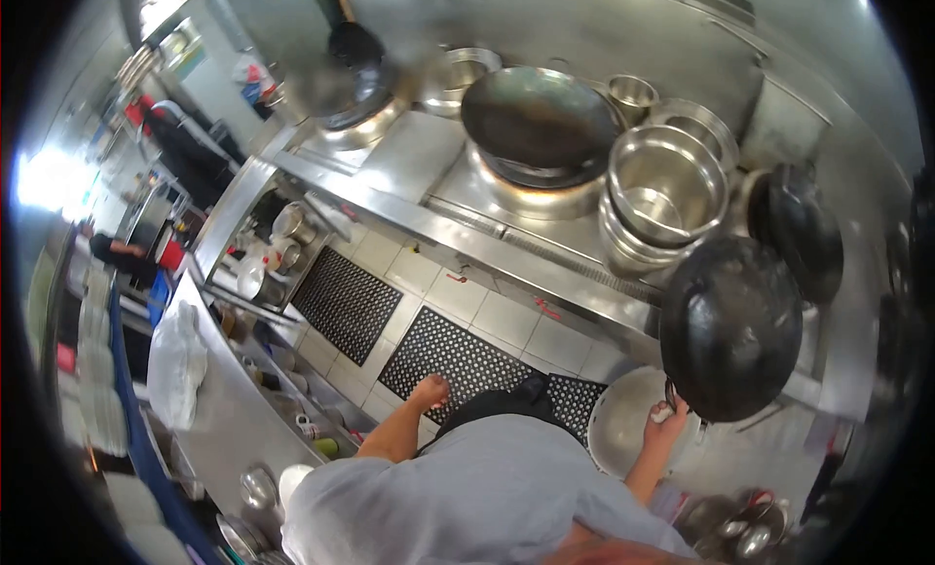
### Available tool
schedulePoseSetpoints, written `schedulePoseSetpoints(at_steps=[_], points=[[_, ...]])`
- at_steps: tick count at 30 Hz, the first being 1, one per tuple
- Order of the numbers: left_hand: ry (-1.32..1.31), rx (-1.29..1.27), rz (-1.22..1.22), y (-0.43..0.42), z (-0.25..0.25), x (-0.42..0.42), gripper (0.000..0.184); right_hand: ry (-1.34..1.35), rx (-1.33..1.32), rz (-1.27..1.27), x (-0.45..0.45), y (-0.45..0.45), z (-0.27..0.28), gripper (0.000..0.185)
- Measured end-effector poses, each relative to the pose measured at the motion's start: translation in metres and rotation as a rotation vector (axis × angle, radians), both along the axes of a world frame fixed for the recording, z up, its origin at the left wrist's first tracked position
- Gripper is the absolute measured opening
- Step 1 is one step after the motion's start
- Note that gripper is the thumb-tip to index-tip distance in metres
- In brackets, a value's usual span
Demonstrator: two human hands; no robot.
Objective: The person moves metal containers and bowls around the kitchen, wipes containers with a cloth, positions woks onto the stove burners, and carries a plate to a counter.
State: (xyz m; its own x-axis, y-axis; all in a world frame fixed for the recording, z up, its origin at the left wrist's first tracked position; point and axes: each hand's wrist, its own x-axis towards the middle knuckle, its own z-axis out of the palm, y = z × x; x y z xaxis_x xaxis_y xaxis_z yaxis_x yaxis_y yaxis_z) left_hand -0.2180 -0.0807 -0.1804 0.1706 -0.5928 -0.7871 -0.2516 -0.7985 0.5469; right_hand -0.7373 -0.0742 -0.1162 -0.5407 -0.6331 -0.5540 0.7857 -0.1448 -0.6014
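Grey shirt [477, 492] nearest camera. Black wok [730, 326] at right, held up by its loop handle; right hand [666, 421] gripping that handle. Large pale basin [623, 419] below, partly hidden. Stacked steel pots [672, 185] and dark pans [804, 234] just beyond the wok. Big wok [541, 117] on a burner further left. Left hand [430, 392] clenched, over black floor mat [448, 356].

A restaurant kitchen: woks [541, 117] on steel burners [538, 197], stacked metal pots [668, 186], perforated floor mats [446, 358].
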Motion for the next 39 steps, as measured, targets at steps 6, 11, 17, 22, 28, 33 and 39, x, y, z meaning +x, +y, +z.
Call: schedulePoseSetpoints(at_steps=[6,11,17,22,28,33,39], points=[[0.110,0.072,0.027,-0.002,-0.032,0.019,0.014,0.092,0.083,-0.091,0.018,-0.011,0.031,0.027],[0.105,-0.003,-0.107,-0.001,-0.043,0.025,0.017,0.059,0.065,-0.094,0.022,-0.008,0.037,0.039],[-0.045,-0.145,-0.589,-0.026,-0.106,0.080,0.028,0.018,0.068,-0.153,0.022,-0.009,0.038,0.043],[-0.150,-0.083,-0.711,-0.070,-0.050,0.040,0.028,0.072,0.011,-0.158,0.024,0.001,0.031,0.051],[-0.082,-0.248,-1.135,-0.140,-0.023,0.007,0.020,0.095,0.023,-0.169,0.031,0.014,0.039,0.054],[-0.041,-0.004,-0.703,-0.143,-0.010,-0.033,0.031,0.086,0.036,-0.152,0.039,0.023,0.033,0.054],[0.035,0.013,-0.650,-0.130,-0.016,-0.037,0.029,0.094,0.006,-0.127,0.047,0.037,0.047,0.067]])
